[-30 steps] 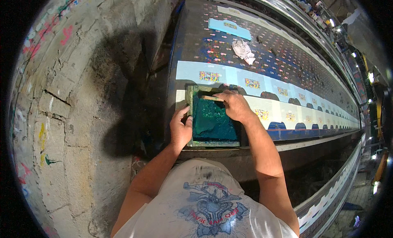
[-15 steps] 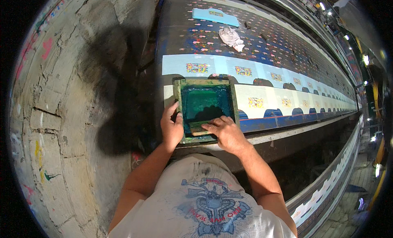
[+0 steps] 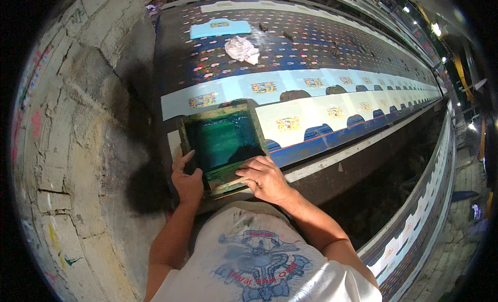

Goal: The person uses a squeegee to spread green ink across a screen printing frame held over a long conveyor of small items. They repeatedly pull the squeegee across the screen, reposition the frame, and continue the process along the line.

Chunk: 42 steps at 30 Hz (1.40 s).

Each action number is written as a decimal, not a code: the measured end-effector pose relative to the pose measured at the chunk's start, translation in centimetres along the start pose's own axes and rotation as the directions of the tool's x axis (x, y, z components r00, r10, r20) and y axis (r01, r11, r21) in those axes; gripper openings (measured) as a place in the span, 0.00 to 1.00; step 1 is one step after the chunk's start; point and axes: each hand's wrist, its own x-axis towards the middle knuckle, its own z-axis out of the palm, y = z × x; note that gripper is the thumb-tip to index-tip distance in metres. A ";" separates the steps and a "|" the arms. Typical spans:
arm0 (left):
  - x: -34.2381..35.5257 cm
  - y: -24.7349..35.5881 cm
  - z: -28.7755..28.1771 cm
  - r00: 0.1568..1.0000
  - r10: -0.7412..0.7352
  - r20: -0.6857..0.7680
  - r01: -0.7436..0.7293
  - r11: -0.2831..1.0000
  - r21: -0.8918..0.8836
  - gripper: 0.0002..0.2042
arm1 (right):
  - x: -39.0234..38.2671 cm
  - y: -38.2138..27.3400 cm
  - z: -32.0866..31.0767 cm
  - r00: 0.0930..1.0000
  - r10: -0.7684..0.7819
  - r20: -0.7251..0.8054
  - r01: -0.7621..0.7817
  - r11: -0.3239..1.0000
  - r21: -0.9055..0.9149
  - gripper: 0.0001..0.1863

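Note:
A wooden screen-printing frame [image 3: 218, 113] lies over the near-left end of the printing table, its mesh [image 3: 220, 138] coated green with ink. My left hand [image 3: 188, 182] grips the frame's left side near the lower corner, the thumb over the edge. Inside the near end sits a wooden squeegee [image 3: 226, 183], and my right hand [image 3: 267, 178] is closed on its right part. Pale yellow fabric pieces [image 3: 311, 107] run in a row to the right, and part of that row is hidden under the frame. Small multicoloured prints mark the pieces.
Light blue fabric pieces [image 3: 285, 78] form a row beyond the yellow one. A crumpled white cloth [image 3: 241, 50] and a light blue pad [image 3: 207, 31] lie farther back on the table. A rough wall [image 3: 78, 146] stands at the left. The table's pale edge rail [image 3: 332, 159] runs rightward.
The view has turned, so the table appears shifted left. The squeegee has come to the frame's near end and tilted, my right hand still holding it. My left hand stays at the frame's side.

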 end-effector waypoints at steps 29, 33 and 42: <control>-3.2 5.6 24.5 0.982 -0.189 0.007 0.182 0.934 -0.306 0.26 | -9.5 20.9 -16.6 0.979 -0.158 -0.126 0.179 0.966 0.185 0.15; -3.1 4.2 24.3 0.988 -0.152 -0.019 0.138 0.937 -0.322 0.26 | -9.4 21.2 -16.3 0.978 -0.155 -0.139 0.189 0.938 0.291 0.17; -3.3 4.0 24.4 0.990 -0.139 -0.035 0.117 0.925 -0.362 0.25 | -8.5 20.3 -17.1 0.972 -0.211 -0.100 0.229 0.946 0.227 0.17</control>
